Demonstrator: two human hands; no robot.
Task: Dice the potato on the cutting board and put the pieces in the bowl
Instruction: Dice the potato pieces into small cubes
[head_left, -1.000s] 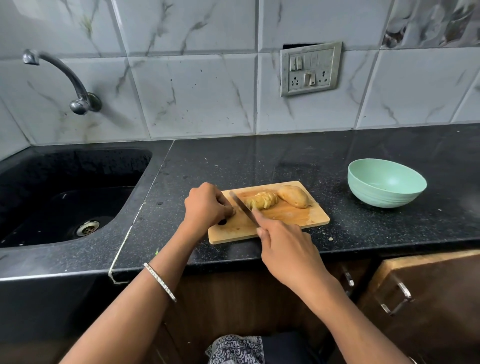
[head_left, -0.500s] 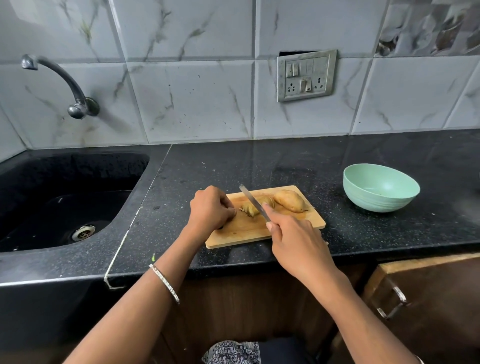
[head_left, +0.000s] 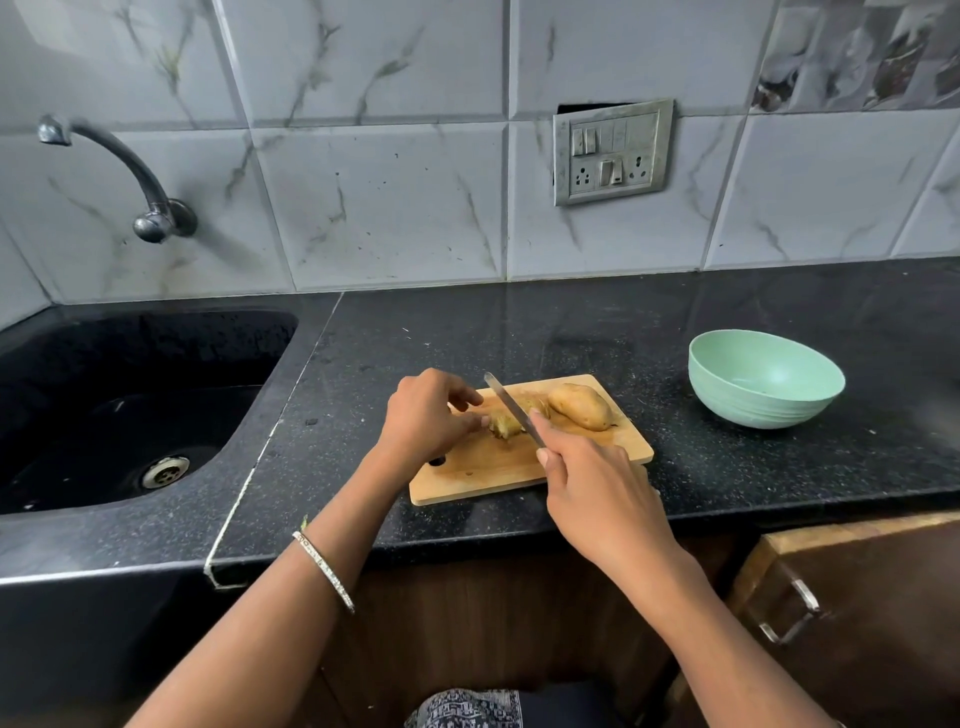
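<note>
Your right hand (head_left: 597, 483) grips the knife (head_left: 514, 410) by its handle. The fingers are wrapped round it and the forefinger is laid along the spine. The blade runs on a diagonal, with its tip pointing away from you and to the left. It lies across the sliced potato piece (head_left: 503, 426) near the middle of the wooden cutting board (head_left: 493, 473).

Your left hand (head_left: 426, 415) sits over the board's left end with its fingers curled. The fingertips hold the sliced piece from its left side, and the blade passes just to their right.

The uncut potato half (head_left: 582, 406) lies skin up toward the board's far right corner, just beside the sliced piece. Its long axis runs from far left to near right, roughly along the board's length.

The board lies lengthwise, left to right, on the black tabletop (head_left: 467, 332), close to the front edge. The pale green bowl (head_left: 753, 402) stands upright on the tabletop to the right of the board and apart from it. The black sink (head_left: 156, 338) is set in at the left, well apart from the board.
</note>
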